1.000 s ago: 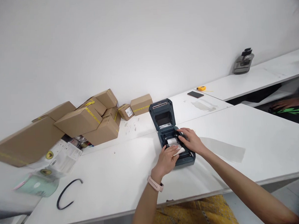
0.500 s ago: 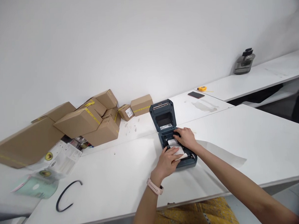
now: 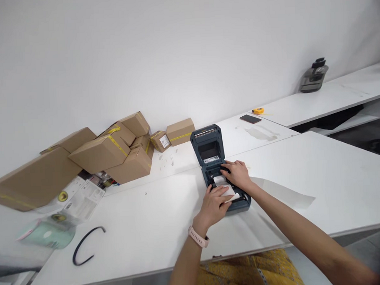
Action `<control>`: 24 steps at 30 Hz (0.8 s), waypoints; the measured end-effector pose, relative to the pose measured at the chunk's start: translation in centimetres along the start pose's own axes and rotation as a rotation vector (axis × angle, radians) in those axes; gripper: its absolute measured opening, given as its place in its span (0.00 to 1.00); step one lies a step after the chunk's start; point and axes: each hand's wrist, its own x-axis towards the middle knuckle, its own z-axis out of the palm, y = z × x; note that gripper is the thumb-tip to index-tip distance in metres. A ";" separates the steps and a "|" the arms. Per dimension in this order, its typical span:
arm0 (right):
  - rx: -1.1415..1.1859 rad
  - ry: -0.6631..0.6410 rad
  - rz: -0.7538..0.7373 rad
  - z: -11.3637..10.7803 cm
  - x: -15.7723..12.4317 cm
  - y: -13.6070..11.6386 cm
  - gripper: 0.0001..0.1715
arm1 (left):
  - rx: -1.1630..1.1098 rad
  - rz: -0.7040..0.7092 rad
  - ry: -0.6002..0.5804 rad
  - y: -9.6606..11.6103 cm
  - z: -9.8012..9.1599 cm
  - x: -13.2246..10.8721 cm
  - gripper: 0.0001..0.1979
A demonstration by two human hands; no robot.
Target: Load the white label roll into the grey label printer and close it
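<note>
A dark blue label printer (image 3: 215, 138) stands on the white table with its lid tipped up and back. Inside its bay lies a white paper roll (image 3: 219, 180), and a strip of label paper (image 3: 226, 190) comes off it toward me. My left hand (image 3: 213, 203), with a pink watch band (image 3: 198, 238) at the wrist, is closed on the strip's loose end at the printer's front. Reaching in from the right, my right hand (image 3: 237, 174) has its fingers bent over a black part of the bay beside the roll; some fingertips are hidden.
Several cardboard boxes (image 3: 99, 154) are stacked at the left by the wall. A black curved band (image 3: 82, 244) and a mint pouch (image 3: 47, 234) lie front left. A long paper strip (image 3: 283, 192) lies right of the printer. Behind are a phone (image 3: 250, 119), tape measure (image 3: 258, 111) and bottle (image 3: 313, 77).
Both hands stay at the printer in nearly the same pose. The view has shifted slightly; nothing on the table has visibly moved.
</note>
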 end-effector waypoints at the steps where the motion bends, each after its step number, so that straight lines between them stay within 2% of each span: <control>1: 0.000 0.001 0.000 0.0 0.0 0.0 0.20 | 0.000 0.006 0.002 0.0 0.0 0.0 0.15; 18: 0.016 0.002 0.019 -0.2 0.0 -0.2 0.19 | 0.091 0.072 -0.002 0.2 -0.1 0.3 0.15; 24: 0.021 0.010 0.020 -0.1 0.0 -0.1 0.19 | 0.123 0.096 0.080 -0.1 1.0 -0.2 0.15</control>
